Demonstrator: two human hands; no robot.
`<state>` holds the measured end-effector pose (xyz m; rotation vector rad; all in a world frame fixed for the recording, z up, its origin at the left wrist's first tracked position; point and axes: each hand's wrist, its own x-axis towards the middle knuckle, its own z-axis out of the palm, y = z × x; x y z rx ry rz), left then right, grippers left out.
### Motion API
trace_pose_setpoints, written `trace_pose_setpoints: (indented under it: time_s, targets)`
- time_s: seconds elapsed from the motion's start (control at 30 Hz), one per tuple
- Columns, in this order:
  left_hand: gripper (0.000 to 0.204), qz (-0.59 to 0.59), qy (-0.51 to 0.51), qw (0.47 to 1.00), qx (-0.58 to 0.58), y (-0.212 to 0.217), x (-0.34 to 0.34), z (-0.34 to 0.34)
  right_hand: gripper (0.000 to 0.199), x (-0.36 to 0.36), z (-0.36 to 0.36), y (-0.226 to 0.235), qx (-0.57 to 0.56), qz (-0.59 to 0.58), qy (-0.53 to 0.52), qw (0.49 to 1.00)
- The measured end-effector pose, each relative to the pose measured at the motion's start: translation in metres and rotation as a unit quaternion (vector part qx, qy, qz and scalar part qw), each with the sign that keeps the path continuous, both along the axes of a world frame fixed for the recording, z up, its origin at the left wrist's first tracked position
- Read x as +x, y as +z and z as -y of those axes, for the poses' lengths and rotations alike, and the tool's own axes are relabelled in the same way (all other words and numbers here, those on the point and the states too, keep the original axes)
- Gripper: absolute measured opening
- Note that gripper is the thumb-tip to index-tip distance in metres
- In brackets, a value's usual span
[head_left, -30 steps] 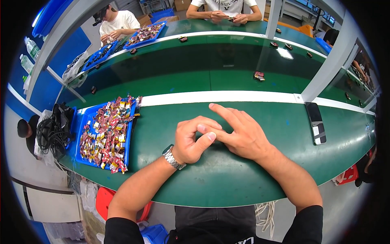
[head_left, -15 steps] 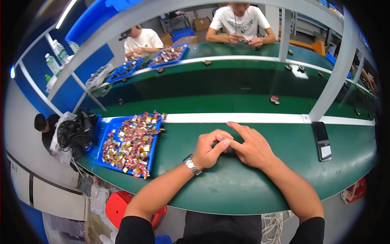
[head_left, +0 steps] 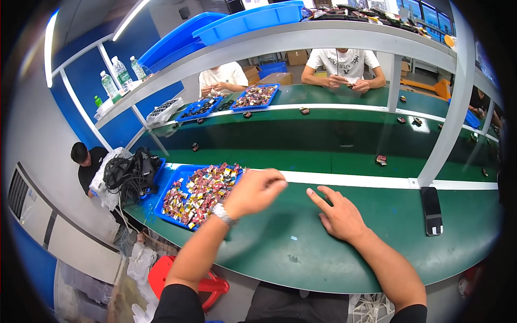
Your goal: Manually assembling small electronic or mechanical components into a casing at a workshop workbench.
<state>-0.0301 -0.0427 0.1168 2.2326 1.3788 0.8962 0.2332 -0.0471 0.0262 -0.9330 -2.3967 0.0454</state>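
Our tray [head_left: 171,219], blue and heaped with small red, yellow and silver parts [head_left: 202,188], lies on the green table [head_left: 323,264] at 9 o'clock from both hands. Our left hand [head_left: 250,192] is the nearer of the 2: as we see it, it is just beside the tray's 3 o'clock side, and our watch [head_left: 222,213] crosses in front of that rim. It looks raised above the table; whether it touches any parts, we cannot tell. Our right hand [head_left: 344,217] is well apart from the tray, with the left hand between them.

The tray's long axis seems to slant from about 1 to 7 o'clock, though the lens bends its edges and our left forearm [head_left: 196,253] comes close across its near corner. That forearm leans nearly the same way, so it runs roughly along the axis, not square across it.

The left hand is narrow, fingers curled in and thumb close to them; its inner side is hidden, so we cannot tell if it holds something. The right hand is wide, fingers spread over the table, with nothing seen in it. A pale scrap [head_left: 293,238] lies near it at 8 o'clock, and a phone [head_left: 431,207] farther off at 3. On the belt [head_left: 280,153], a loose red part [head_left: 381,160] lies at 1 o'clock from the right hand.
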Motion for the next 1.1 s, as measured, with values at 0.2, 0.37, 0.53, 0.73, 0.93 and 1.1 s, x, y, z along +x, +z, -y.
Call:
trace_pose_setpoints:
  time_s: [0.2,0.37,0.53,0.73,0.93,1.1]
  targets:
    - [0.023,-0.055,0.223,0.973,0.024,-0.013,-0.172,-0.080,0.079,-0.005,-0.003,0.000,-0.015,0.005,0.003,1.000]
    - [0.021,-0.191,0.430,0.882,0.007,-0.033,-0.311,-0.137,0.077,-0.009,-0.004,0.005,-0.026,0.008,0.003,1.000]
    - [0.023,-0.195,0.501,0.842,-0.040,-0.055,-0.368,-0.184,0.070,-0.004,-0.006,0.005,-0.032,0.022,-0.004,0.999]
    - [0.036,-0.184,0.551,0.811,-0.069,-0.086,-0.393,-0.213,0.066,-0.006,-0.008,0.002,-0.062,0.028,0.001,0.998]
    - [0.042,-0.182,0.509,0.824,-0.167,-0.100,-0.401,-0.232,0.066,-0.003,-0.009,0.005,-0.077,0.037,-0.010,0.996]
    - [0.024,-0.139,0.530,0.834,-0.061,-0.116,-0.418,-0.236,0.066,-0.005,-0.018,0.004,-0.088,0.029,-0.006,0.996]
